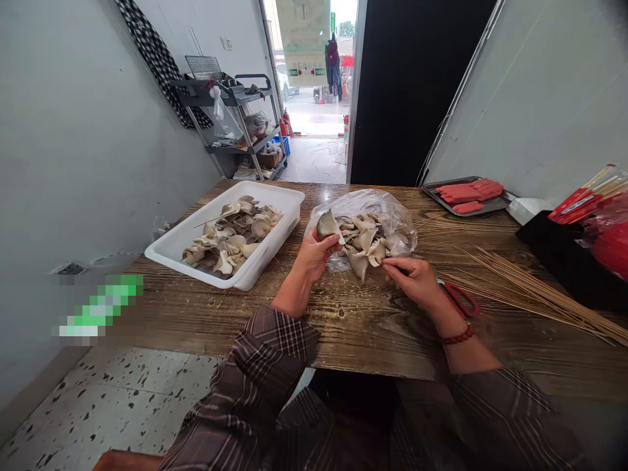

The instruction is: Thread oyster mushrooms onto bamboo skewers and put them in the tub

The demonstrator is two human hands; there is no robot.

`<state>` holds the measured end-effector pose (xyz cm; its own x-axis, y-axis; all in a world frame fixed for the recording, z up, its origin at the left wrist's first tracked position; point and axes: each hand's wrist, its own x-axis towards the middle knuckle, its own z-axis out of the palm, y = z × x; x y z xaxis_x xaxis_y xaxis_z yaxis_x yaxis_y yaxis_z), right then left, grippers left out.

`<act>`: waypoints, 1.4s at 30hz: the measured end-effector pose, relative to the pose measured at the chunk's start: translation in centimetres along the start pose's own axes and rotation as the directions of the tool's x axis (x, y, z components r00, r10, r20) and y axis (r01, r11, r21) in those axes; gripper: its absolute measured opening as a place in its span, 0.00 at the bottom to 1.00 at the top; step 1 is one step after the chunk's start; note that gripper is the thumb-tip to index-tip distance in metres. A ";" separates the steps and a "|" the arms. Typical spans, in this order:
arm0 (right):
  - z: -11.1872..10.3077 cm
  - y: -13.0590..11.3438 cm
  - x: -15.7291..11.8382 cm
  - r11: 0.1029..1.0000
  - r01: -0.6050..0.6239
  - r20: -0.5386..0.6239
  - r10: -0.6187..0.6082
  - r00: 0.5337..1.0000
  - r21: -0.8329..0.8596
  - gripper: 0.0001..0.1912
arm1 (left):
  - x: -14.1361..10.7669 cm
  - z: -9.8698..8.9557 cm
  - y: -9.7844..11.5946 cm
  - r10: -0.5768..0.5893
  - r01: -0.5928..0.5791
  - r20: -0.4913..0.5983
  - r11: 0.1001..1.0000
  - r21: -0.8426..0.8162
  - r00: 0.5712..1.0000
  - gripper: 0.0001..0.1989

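My left hand (316,254) pinches a grey oyster mushroom piece (328,224) at the left edge of a clear plastic bag (400,212). More mushrooms (366,230) lie on and in that bag. My right hand (412,278) is closed at the bag's lower right, its fingertips beside a pale mushroom; it seems to grip a thin stick, mostly hidden by the fingers. To the left stands a white plastic tub (255,265) holding mushroom pieces and a thin skewer.
Red-handled scissors (464,301) lie beside my right wrist, near many loose bamboo skewers (540,288). A dark tray (432,190) with red packets, a black box (564,261) and a grey cart (235,98) stand farther off.
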<state>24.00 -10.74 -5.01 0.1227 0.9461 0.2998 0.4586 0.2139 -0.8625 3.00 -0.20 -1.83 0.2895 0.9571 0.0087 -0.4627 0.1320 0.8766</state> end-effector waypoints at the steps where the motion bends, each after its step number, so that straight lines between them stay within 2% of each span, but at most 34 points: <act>1: 0.0 0.0 0.0 1.000 0.002 0.006 -0.002 1.000 -0.006 0.13 | 0.0 0.0 0.0 0.007 -0.007 0.005 1.000 -0.004 1.000 0.26; 4: 0.0 -0.1 0.0 0.999 0.019 0.013 -0.019 1.000 -0.040 0.13 | -0.1 0.2 0.2 0.005 -0.004 0.032 1.000 -0.029 0.999 0.28; 7: 0.0 -0.1 0.0 0.996 0.046 0.014 -0.045 0.999 -0.072 0.13 | -0.1 0.2 0.3 -0.038 0.041 0.044 0.996 -0.079 0.998 0.24; 12: -0.2 0.0 0.0 0.986 0.102 0.018 -0.101 0.995 -0.129 0.12 | 0.1 0.0 0.4 -0.084 0.079 -0.043 0.992 -0.103 0.996 0.19; 17: -0.2 0.2 0.0 0.975 0.144 0.021 -0.142 0.990 -0.168 0.12 | 0.3 -0.1 0.3 -0.053 0.048 -0.106 0.998 -0.050 0.993 0.17; 19: -0.2 0.3 0.0 0.973 0.147 0.020 -0.146 0.989 -0.178 0.12 | 0.3 -0.1 0.3 -0.043 0.039 -0.119 0.999 -0.034 0.992 0.19; 24: -0.2 0.7 0.0 0.969 0.149 0.024 -0.147 0.989 -0.197 0.12 | -0.1 0.0 0.5 -0.033 0.035 -0.102 0.999 0.019 0.994 0.33; 28: -0.2 0.8 0.1 0.969 0.152 0.012 -0.152 0.988 -0.193 0.12 | -0.2 -0.1 0.4 0.001 0.009 -0.065 0.988 0.155 0.998 0.20; 32: -0.3 0.6 0.0 0.967 0.158 0.005 -0.160 0.987 -0.202 0.12 | 0.1 -0.5 0.4 0.099 -0.065 -0.110 0.959 0.274 0.989 0.15; 34: -0.3 0.6 0.0 0.966 0.157 0.000 -0.160 0.987 -0.206 0.12 | 0.3 -0.7 0.4 0.103 -0.062 -0.156 0.968 0.244 0.982 0.15; 37: -0.2 0.4 0.0 0.967 0.160 -0.016 -0.166 0.986 -0.201 0.12 | 0.4 -0.9 0.6 -0.005 0.023 -0.215 0.996 0.081 0.977 0.16; 42: 0.0 0.3 0.0 0.969 0.170 -0.014 -0.175 0.984 -0.182 0.12 | 0.1 -0.3 0.6 -0.135 0.117 -0.181 0.987 -0.106 0.974 0.12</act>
<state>24.10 -10.65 -5.23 0.0530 0.8904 0.4521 0.6253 0.3234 -0.7102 2.47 0.04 -1.47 0.1925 0.9613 -0.1972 -0.5119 0.2698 0.8156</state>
